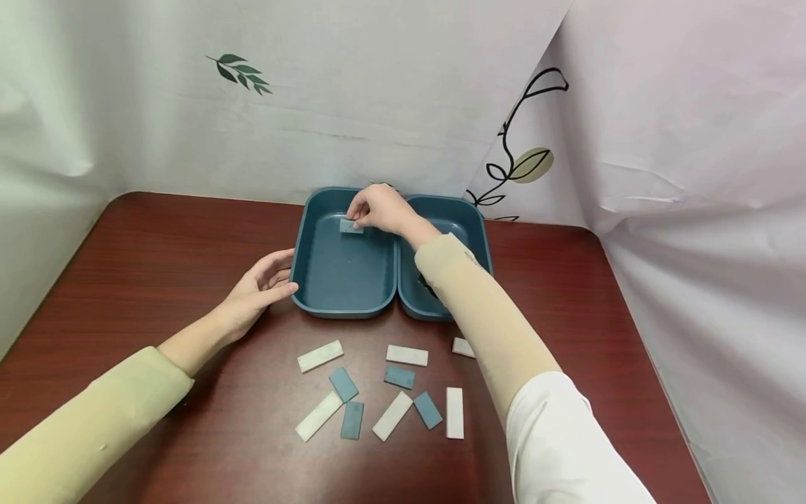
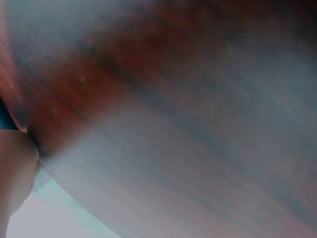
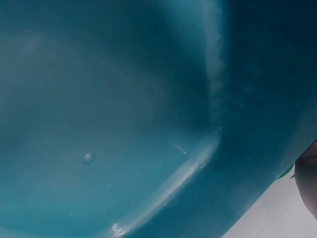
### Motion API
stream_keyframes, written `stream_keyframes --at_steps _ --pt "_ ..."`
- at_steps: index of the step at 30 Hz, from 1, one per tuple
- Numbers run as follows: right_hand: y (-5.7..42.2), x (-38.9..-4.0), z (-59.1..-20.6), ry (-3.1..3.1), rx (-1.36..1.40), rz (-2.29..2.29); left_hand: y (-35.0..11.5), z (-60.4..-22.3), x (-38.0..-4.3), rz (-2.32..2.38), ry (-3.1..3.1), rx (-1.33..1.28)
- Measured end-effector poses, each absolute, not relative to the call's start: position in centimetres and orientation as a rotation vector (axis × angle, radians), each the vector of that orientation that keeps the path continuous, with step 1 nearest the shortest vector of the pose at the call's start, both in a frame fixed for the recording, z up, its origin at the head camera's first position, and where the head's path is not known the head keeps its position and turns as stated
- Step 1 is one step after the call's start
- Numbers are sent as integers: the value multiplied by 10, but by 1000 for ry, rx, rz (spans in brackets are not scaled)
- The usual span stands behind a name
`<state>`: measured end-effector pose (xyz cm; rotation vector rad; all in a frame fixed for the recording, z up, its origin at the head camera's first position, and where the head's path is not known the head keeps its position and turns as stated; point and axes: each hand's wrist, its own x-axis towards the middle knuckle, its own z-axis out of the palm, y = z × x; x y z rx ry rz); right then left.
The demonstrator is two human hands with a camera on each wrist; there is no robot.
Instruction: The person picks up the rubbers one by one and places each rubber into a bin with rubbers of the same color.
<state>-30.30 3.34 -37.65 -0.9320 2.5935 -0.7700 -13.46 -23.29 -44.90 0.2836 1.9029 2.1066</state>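
Note:
My right hand point(image 1: 385, 209) reaches over the left one of two blue trays and pinches a small blue-grey tile point(image 1: 346, 226) near the tray's back. Whether the tile touches the tray floor, I cannot tell. At the left wall of that left tray point(image 1: 346, 276), my left hand point(image 1: 255, 290) rests with thumb and fingers against its side. The right wrist view shows the inside of a blue tray point(image 3: 119, 109), with part of my hand at the right edge. A blurred tabletop point(image 2: 74, 94) and a fingertip fill the left wrist view.
The right tray point(image 1: 450, 210) adjoins the left one, partly hidden by my right forearm. In front lie several white tiles point(image 1: 406, 355) and several blue-grey tiles point(image 1: 351, 420) on the red-brown table point(image 1: 189, 238). A pale curtain point(image 1: 378, 91) hangs behind.

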Motion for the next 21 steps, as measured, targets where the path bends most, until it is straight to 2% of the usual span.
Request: stream_keyframes --at_steps 21 --pt "29 -306 -385 2618 -948 -681 -231 -450 -134 2098 1913 295"
